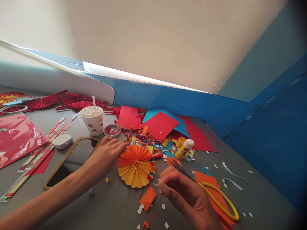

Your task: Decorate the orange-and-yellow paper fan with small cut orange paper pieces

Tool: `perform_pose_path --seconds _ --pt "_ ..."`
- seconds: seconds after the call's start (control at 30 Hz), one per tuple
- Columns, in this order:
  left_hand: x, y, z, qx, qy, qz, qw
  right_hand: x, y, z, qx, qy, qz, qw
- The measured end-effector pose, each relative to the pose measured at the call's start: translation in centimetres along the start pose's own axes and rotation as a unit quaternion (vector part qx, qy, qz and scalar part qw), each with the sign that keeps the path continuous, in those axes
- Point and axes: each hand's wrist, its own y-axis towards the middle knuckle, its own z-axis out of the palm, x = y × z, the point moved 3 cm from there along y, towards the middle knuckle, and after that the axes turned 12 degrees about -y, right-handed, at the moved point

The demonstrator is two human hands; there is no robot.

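My left hand (pixel 111 148) reaches past the near side of a paper fan, fingers curled over the lower edge of a tilted roll of tape (pixel 124 128); the fingertips are hidden. Below it lies the round pleated paper fan (pixel 136 166), orange above and yellow below, with a red stick at its right and small blue and red marks along the edge. My right hand (pixel 184 193) is pinched on a small white scrap (pixel 155 184) just right of the fan. Beside this hand are scissors (pixel 219 199) with yellow handles, their dark blades partly behind the knuckles.
A lidded cup (pixel 92 119) with a straw stands behind a phone (pixel 72 161) and a white case (pixel 62 141). A glue stick (pixel 184 149), red paper (pixel 160 126), orange pieces (pixel 147 198) and many scraps lie around. Wrapped chopsticks (pixel 35 166) are at left.
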Motion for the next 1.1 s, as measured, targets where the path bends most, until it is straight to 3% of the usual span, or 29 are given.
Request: perform_pose_path --seconds 0.1,0.2,0.3,0.4,0.43,0.53,0.73,0.93,1.1 --pt "2.6 0.1 -0.3 -0.004 0.043 -0.017 0.999 -0.6 -0.1 0.3 0.019 0.0 0.012 1.0" --pt "3.1 0.0 -0.4 -0.01 0.048 -0.023 0.999 -1.0 0.0 0.3 0.047 -0.009 0.008 0.999" --pt "1.0 0.0 -0.3 -0.016 0.03 -0.002 0.999 -1.1 0.1 0.4 0.09 -0.02 0.023 0.995" --pt "-2.7 -0.3 0.2 -0.02 -0.089 0.09 0.992 -1.4 0.2 0.5 0.122 -0.012 0.055 0.991" --pt "-3.7 -0.5 0.6 0.002 -0.136 0.101 0.986 -1.5 0.3 0.5 0.125 -0.002 0.065 0.99" --pt "-5.5 -1.1 1.4 0.027 -0.247 0.08 0.965 -1.9 0.3 0.5 0.112 0.022 0.087 0.99" --pt "-6.0 -1.3 1.3 0.076 -0.365 -0.008 0.928 -2.2 0.5 0.9 0.109 0.012 0.078 0.991" --pt "-6.9 -1.8 1.6 0.078 -0.396 -0.018 0.915 -2.7 0.5 1.2 0.052 -0.021 0.068 0.996" --pt "-7.3 -2.2 2.0 0.075 -0.396 -0.026 0.915 -3.1 0.1 1.0 0.044 -0.058 0.054 0.996"
